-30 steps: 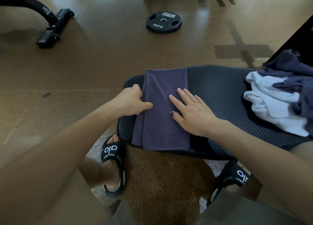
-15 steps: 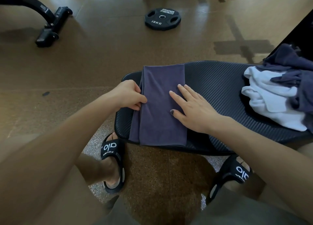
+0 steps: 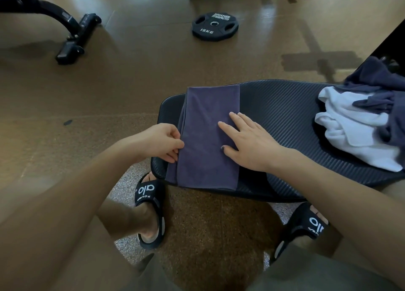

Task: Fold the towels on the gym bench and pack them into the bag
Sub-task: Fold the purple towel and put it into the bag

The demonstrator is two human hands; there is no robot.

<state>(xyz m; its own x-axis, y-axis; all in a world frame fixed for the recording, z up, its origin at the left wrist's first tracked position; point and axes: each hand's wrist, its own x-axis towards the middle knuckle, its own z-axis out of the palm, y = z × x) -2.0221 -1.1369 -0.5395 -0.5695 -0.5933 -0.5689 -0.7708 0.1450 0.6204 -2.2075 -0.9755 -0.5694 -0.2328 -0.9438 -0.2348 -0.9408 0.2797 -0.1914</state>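
1. The purple towel (image 3: pixel 208 137) lies on the table (image 3: pixel 285 115), long axis running away from you.
2. Your left hand (image 3: pixel 162 142) pinches its left edge; your right hand (image 3: pixel 245 141) presses flat, fingers straight, on its right half.

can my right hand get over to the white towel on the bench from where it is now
Probably yes. The right hand lies flat on the purple towel, holding nothing, and only bare bench separates it from the white towel.
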